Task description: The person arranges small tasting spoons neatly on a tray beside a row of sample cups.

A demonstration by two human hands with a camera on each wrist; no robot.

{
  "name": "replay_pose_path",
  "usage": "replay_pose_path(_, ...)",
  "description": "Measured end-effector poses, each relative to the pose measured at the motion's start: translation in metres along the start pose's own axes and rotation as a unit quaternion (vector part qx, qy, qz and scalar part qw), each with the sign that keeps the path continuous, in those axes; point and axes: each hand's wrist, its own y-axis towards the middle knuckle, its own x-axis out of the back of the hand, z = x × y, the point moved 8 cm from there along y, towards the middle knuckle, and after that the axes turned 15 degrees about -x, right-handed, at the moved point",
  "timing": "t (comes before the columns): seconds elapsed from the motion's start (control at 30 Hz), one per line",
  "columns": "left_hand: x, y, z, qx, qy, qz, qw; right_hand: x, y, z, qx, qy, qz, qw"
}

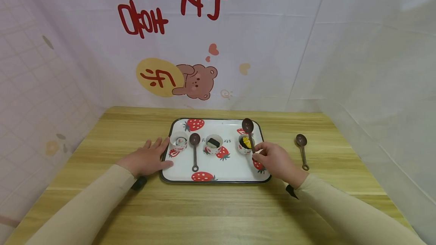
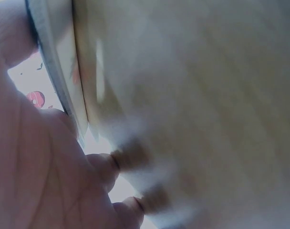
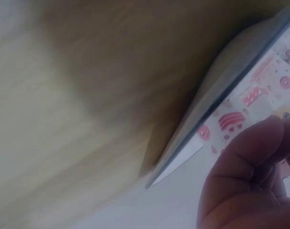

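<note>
We find the right hand [image 1: 276, 160] pinching the handle of a spoon [image 1: 248, 128] whose bowl stands past the right cup [image 1: 245, 144] on the tray [image 1: 218, 173]. The left hand [image 1: 148, 158] lies flat, fingers relaxed, against the tray's left rim. One spoon [image 1: 195, 149] already lies beside the left cup [image 1: 179, 141]; another [image 1: 302, 150] waits on the table [image 1: 218, 207]. We judge the work about half done. The middle cup [image 1: 214, 143] holds a dark block, the right cup yellow pieces, the left something unclear.
</note>
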Motion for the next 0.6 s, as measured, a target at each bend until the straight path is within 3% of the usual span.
replay_pose_path(0.6, 0.000, 0.002, 0.002, 0.004, 0.002, 0.002, 1.0000, -0.021, -0.002, 0.009, -0.028, 0.021, 0.021, 0.999)
